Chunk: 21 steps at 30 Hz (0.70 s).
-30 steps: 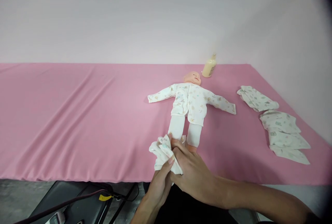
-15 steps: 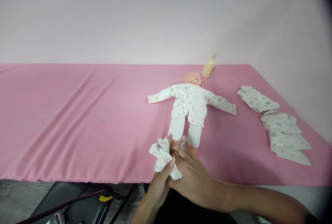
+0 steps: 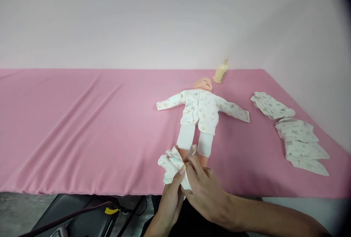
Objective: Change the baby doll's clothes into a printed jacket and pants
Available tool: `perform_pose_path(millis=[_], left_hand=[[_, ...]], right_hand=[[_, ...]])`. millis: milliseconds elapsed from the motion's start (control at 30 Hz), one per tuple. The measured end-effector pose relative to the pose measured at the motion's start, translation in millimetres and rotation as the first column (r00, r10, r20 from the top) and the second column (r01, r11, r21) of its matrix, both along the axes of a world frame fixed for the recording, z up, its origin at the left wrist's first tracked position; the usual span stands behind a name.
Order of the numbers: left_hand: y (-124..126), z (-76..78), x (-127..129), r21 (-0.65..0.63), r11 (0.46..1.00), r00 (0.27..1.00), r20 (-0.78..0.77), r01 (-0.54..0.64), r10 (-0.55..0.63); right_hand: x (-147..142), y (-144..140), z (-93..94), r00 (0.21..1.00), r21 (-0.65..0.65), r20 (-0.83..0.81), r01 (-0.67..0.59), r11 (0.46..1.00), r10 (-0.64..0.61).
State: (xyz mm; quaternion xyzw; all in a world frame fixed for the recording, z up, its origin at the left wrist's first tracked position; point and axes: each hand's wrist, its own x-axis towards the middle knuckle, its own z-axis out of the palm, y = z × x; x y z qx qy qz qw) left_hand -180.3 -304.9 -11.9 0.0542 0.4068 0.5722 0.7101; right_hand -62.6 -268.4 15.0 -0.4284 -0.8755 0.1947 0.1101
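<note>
A baby doll (image 3: 199, 114) in a white printed top and white leggings lies on its back on the pink-covered table (image 3: 82, 127), head toward the wall. At the doll's feet, my left hand (image 3: 172, 193) and my right hand (image 3: 204, 187) together grip a bunched white printed garment (image 3: 172, 164). My right hand's fingers also touch the doll's foot nearest me, near the table's front edge.
A cream bottle (image 3: 221, 72) stands by the wall behind the doll's head. Several folded white printed garments (image 3: 298, 136) lie in a row at the right of the table. A dark object with a cable (image 3: 79, 215) sits on the floor below the front edge.
Both hands with the bunched garment have shifted slightly toward me along the doll's feet; the view has tilted a little. The doll stays put.
</note>
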Motion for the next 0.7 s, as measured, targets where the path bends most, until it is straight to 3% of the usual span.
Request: perform_pose_path(millis=[133, 300, 400, 567, 700], left_hand=[[5.6, 1.9, 3.7, -0.010, 0.999, 0.999, -0.030, -0.041, 0.041], [10.9, 14.4, 4.3, 0.043, 0.999, 0.998, -0.058, -0.028, 0.030], [9.8, 20.1, 3.3, 0.087, 0.996, 0.997, -0.071, 0.023, -0.016], [6.6, 28.9, -0.9, 0.138, 0.982, 0.984, -0.141, 0.128, -0.109], [5.0, 33.6, -14.0, 0.188, 0.953, 0.962, -0.177, 0.238, -0.206]], right_hand=[[0.2, 6.8, 5.9, 0.999, -0.055, 0.014, -0.051, 0.997, 0.052], [5.4, 30.4, 8.4, 0.964, -0.228, -0.264, -0.076, 0.971, 0.014], [11.1, 43.4, 5.4, 0.939, -0.331, -0.341, -0.081, 0.940, -0.040], [19.9, 53.5, 9.1, 0.956, -0.272, -0.291, -0.111, 0.956, 0.029], [23.9, 58.1, 8.3, 0.973, -0.254, -0.229, -0.067, 0.965, 0.007]])
